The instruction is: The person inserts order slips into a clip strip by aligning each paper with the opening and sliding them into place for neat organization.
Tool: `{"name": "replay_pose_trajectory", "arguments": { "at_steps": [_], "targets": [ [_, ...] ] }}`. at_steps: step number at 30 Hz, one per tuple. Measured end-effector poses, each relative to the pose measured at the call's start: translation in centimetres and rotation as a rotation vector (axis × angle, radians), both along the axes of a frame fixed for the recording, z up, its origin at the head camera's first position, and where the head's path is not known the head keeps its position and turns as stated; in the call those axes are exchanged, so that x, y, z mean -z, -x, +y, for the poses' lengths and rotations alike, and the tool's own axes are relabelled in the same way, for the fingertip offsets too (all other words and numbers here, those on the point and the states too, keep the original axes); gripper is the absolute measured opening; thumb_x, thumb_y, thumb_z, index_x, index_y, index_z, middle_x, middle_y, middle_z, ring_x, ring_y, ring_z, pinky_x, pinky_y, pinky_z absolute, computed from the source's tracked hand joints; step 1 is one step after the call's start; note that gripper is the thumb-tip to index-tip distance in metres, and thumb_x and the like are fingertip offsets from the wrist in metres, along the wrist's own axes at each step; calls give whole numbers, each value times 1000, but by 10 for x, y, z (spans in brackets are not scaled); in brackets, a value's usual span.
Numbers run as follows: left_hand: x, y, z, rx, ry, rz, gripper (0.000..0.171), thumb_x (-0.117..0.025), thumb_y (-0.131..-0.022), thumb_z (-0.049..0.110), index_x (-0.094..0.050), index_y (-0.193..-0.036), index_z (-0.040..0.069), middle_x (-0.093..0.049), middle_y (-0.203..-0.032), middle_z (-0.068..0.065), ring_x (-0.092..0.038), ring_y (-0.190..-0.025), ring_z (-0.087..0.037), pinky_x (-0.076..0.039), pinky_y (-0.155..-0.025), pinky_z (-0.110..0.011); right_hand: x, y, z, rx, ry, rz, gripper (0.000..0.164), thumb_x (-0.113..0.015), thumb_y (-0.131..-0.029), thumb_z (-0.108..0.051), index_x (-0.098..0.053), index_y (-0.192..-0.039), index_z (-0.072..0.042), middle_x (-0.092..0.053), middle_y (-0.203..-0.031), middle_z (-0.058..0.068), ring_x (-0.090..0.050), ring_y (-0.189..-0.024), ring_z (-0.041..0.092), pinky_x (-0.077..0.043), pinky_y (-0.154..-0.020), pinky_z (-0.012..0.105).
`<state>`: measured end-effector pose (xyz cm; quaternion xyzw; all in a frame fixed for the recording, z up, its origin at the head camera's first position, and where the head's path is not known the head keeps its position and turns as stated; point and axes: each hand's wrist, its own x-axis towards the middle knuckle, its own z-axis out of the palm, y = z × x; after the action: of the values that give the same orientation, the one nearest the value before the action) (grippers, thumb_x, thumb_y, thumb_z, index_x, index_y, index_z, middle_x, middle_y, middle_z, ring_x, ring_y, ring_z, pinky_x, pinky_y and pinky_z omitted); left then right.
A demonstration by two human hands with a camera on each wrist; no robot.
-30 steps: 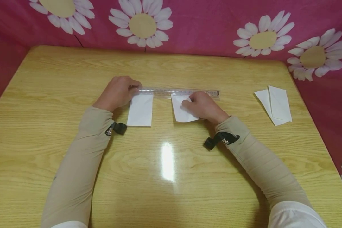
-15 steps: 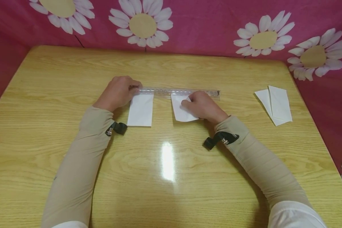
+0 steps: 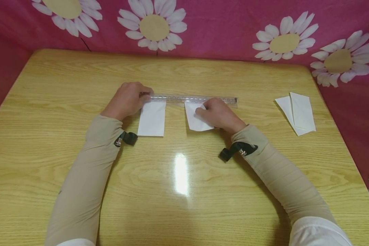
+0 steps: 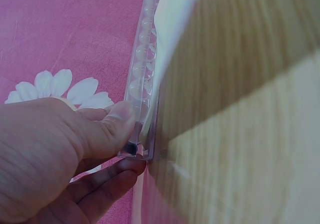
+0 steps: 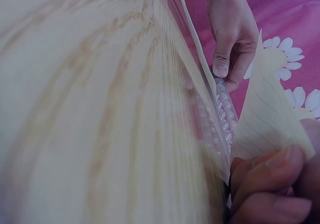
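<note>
A long clear plastic strip (image 3: 176, 98) with a row of round bumps lies crosswise on the table. My left hand (image 3: 127, 99) grips its left end, thumb on top in the left wrist view, close to a dark spot on the strip (image 4: 142, 59). One white paper slip (image 3: 152, 119) extends toward me from the strip's left part, its far edge along the strip. Between thumb and fingers, my right hand (image 3: 219, 114) pinches a second white slip (image 3: 195, 118), whose far edge meets the strip. Faint lines mark this slip (image 5: 265, 114) in the right wrist view.
Two overlapping white paper slips (image 3: 301, 114) lie at the table's right side. The wooden table (image 3: 172, 218) ends at a pink flowered cloth (image 3: 218, 30) behind and at the sides. Each wrist wears a small black camera mount (image 3: 238, 150).
</note>
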<state>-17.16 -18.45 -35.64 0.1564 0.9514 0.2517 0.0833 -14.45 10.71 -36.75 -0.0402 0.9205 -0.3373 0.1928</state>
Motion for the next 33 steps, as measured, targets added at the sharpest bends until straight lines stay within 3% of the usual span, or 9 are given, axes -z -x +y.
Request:
{"name": "replay_pose_trajectory", "arguments": {
  "at_steps": [20,33],
  "targets": [
    [1,1,-1,-3,0,-13,31,-58,-105,11,-70,-133,5,-70,-130,-21,-61,-117,-33,-48,-110,-51,0,0,-3,12,3,-25,31,-57,-96,-30,-71,-84,-5,-66,-74,3,-56,-62,15,-46,-54,26],
    [3,2,-2,3,-8,-18,31,-58,-105,11,-70,-133,5,-69,-131,-20,-61,-118,-33,-48,-110,-51,0,-1,-5,0,-2,-7,32,-57,-95,-30,-72,-85,-4,-65,-72,3,-53,-56,13,-41,-47,25]
  ]
}}
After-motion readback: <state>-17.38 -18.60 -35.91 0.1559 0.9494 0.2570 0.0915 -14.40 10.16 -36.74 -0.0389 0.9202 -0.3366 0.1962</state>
